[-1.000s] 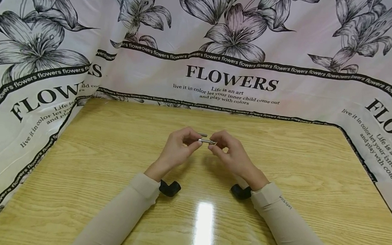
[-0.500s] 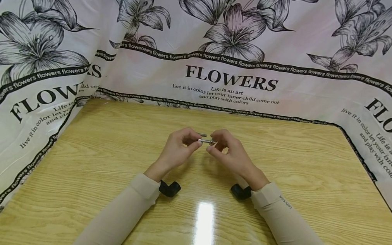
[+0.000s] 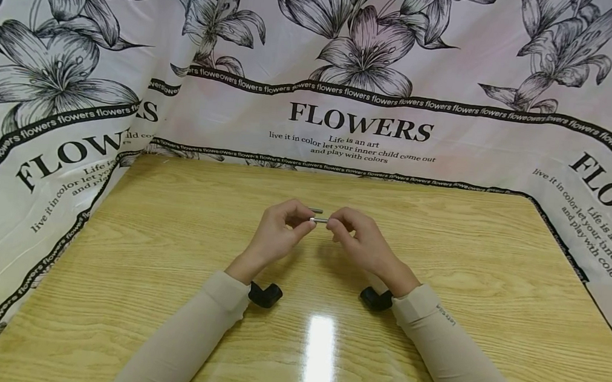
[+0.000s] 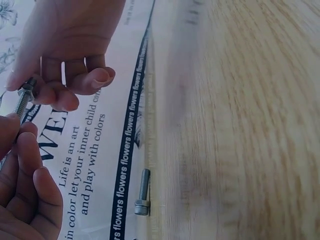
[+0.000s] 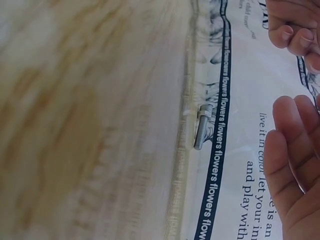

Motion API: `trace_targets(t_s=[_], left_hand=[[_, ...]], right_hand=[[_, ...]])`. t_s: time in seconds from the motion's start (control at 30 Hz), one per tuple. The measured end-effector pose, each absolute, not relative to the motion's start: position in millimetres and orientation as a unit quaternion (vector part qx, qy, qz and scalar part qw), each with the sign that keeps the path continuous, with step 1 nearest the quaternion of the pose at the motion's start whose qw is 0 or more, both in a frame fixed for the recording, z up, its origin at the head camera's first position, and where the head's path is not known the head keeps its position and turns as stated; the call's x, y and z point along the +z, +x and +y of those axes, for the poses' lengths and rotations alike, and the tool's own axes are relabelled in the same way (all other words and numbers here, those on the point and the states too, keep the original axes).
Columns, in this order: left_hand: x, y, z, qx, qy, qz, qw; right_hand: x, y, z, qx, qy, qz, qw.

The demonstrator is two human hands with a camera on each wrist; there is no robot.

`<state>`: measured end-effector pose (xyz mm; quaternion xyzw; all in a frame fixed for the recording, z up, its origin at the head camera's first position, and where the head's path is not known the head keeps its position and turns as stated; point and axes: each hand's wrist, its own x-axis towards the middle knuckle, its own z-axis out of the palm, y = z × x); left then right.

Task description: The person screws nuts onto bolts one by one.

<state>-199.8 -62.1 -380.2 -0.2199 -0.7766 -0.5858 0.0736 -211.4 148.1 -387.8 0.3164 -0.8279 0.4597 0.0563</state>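
At the near side, two tan sleeves (image 3: 190, 332) reach in over the shiny wooden table (image 3: 454, 246). Small black pieces (image 3: 266, 295) show by both wrists. Farther in, the left hand (image 3: 276, 230) and the right hand (image 3: 364, 240) come close together, up off the table. The left thumb and finger pinch a little metal bolt (image 4: 21, 106), which points across from left to right. The right thumb and finger pinch the nut (image 4: 25, 91) near the bolt's tip. If the nut sits crooked on the thread, it could jam. If the left pinch is too soft, the whole bolt could spin or drop, and such a small thing could roll away. Just past the hands, a second bolt (image 3: 317, 211) lies on the table; a bumping knuckle could knock it. At the far end hangs a flower cloth (image 3: 359, 141).
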Motion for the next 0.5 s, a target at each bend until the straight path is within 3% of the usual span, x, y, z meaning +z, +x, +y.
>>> trace_targets(t_s=[0.5], left_hand=[[-381.6, -200.9, -61.9, -0.587, -0.212, -0.778, 0.074]], right_hand=[[-388.7, -210.5, 147.6, 0.476, 0.327, -0.813, 0.072]])
